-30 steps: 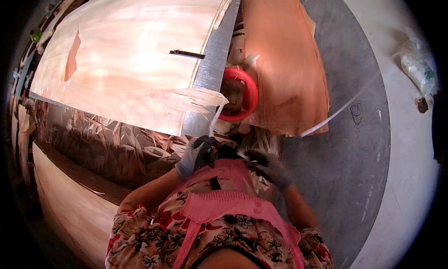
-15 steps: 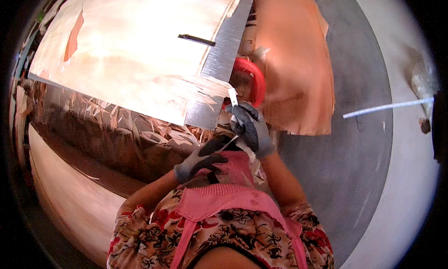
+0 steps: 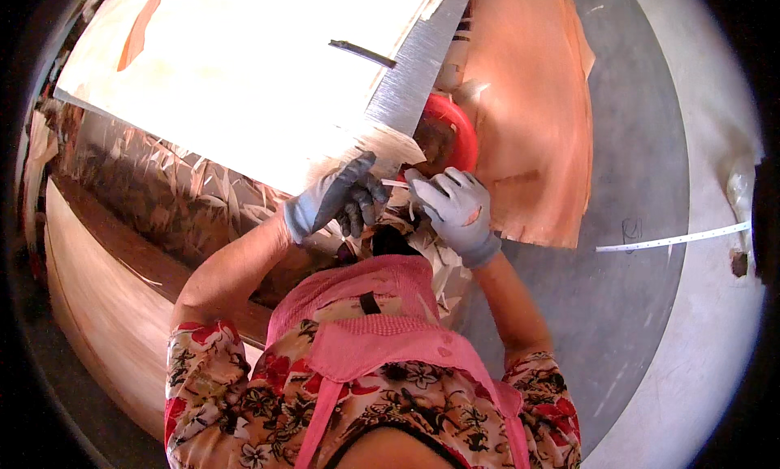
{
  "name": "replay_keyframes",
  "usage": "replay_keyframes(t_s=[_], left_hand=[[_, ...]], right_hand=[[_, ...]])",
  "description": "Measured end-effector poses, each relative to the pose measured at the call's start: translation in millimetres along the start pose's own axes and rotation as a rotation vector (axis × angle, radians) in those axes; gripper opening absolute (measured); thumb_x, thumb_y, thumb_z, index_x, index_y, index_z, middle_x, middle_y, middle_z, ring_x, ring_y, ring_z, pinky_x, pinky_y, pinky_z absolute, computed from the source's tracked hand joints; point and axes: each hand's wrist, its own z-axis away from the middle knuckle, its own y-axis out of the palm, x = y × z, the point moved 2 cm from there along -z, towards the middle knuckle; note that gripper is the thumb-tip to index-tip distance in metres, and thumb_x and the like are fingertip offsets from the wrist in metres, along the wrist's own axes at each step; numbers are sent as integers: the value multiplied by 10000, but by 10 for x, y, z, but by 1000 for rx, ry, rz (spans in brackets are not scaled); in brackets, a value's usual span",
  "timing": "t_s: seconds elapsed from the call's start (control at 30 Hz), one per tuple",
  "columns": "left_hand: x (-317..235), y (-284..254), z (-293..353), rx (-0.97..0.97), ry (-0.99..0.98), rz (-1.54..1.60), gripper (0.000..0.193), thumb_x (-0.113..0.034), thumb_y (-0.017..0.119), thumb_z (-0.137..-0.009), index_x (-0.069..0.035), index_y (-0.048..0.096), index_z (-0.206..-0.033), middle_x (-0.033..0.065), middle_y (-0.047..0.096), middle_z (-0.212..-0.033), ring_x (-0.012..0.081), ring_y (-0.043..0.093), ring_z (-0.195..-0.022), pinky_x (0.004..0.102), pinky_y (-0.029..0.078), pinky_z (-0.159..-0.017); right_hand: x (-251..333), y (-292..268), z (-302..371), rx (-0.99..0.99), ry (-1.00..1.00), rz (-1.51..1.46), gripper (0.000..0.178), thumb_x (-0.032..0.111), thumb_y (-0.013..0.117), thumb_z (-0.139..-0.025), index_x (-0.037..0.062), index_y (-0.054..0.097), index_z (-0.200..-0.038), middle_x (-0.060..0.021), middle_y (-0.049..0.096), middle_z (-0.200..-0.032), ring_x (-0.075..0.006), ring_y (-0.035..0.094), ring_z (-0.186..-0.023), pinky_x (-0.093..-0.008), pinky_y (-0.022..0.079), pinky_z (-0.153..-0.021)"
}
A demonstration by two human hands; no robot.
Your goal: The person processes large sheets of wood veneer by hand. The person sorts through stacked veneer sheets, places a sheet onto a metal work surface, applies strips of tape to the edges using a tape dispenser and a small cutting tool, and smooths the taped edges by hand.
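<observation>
A short, narrow white strip [image 3: 396, 183] spans the gap between my gloved hands, over the front corner of a pale wood veneer sheet [image 3: 236, 87]. My right hand [image 3: 455, 210], in a grey glove, pinches the strip's right end between thumb and fingers. Its left end meets the dark, curled fingers of my left hand [image 3: 337, 197], which are closed at it; the exact grip is partly hidden. Both hands are just in front of a metal plate [image 3: 414, 62] lying beneath the veneer. Just beyond my right hand stands a red basin [image 3: 465, 136] with brownish contents.
A dark bar [image 3: 362, 53] and an orange veneer scrap [image 3: 140, 28] lie on the pale sheet. Orange-brown veneer sheets [image 3: 532, 128] are stacked at the right. Veneer scraps [image 3: 203, 184] pile below the sheet's front edge. A white measuring tape [image 3: 674, 241] extends at far right.
My left hand has risen forward from the apron to the veneer corner. My right hand has turned and moved slightly right; the white strip, upright before, now lies level between both hands.
</observation>
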Motion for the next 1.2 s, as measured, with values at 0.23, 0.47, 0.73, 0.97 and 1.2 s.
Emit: replay_keyframes(t_s=[0.23, 0.47, 0.73, 0.97, 1.2], left_hand=[[42, 92, -391, 142, -11, 27, 350, -310, 553, -994, 10, 631, -1111, 105, 684, -764, 162, 638, -542, 253, 495, -443], [-535, 493, -1100, -7, 438, -1100, 215, -228, 563, -934, -31, 647, -954, 160, 690, -783, 318, 681, -691, 410, 553, -633], [-789, 601, -2467, -33, 174, -1895, 301, -243, 560, -885, -47, 722, -1048, 205, 704, -1024, 336, 687, -974, 437, 537, -851], [-584, 597, -2719, -11, -24, -2022, 314, -195, 556, -864, -34, 720, -1078, 207, 697, -1092, 340, 682, -1026, 437, 542, -864], [-569, 649, -2725, 9, 25, -2080, 311, -230, 570, -868, -3, 715, -1023, 207, 708, -1054, 347, 690, -1001, 454, 549, -852]], right_hand=[[-218, 72, 316, 97, -49, 105, 380, 198, 599, -814, 167, 640, -1191, -9, 541, -803, -216, 560, -831, -372, 476, -693], [-1265, 29, 1252, 150, 336, 41, 450, 248, 683, -797, 122, 606, -1222, -57, 629, -985, -279, 582, -957, -426, 465, -819], [-1094, 190, 1362, -16, 804, 387, 723, 480, 645, -864, 94, 430, -1437, -208, 417, -1428, -389, 405, -1305, -520, 311, -1071], [-905, 1309, 784, -15, 790, -63, 664, 474, 622, -891, 92, 478, -1414, -241, 295, -1548, -441, 276, -1423, -586, 238, -1138], [-976, 1719, 723, -3, 746, -45, 653, 492, 642, -867, 108, 516, -1379, -223, 347, -1519, -440, 299, -1406, -591, 276, -1115]])
